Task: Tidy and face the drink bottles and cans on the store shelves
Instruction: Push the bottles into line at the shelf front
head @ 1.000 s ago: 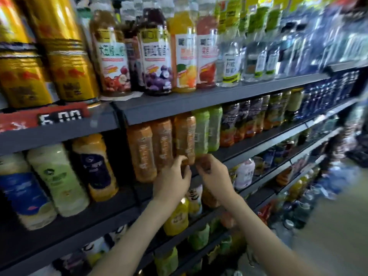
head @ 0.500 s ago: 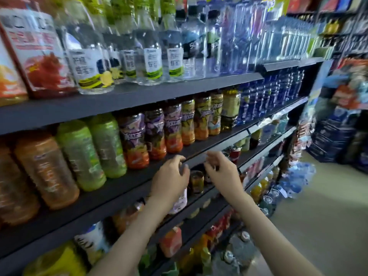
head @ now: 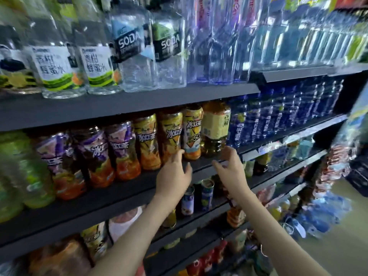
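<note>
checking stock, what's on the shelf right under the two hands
Small upright cans stand there. The left hand and right hand cover part of that row, so the rest cannot be seen.

We stand in a shop's drinks aisle. Dark shelves [head: 139, 104] run in tiers, packed with rows: iced-tea bottles [head: 147, 142] just beyond our fingers [head: 229, 152], clear soda bottles [head: 135, 46] on the tier above them, small cans [head: 207, 192] below them, blue bottles [head: 268, 120] to their right. More stacked goods [head: 358, 172] stand across the aisle floor [head: 338, 246], farther right.
</note>
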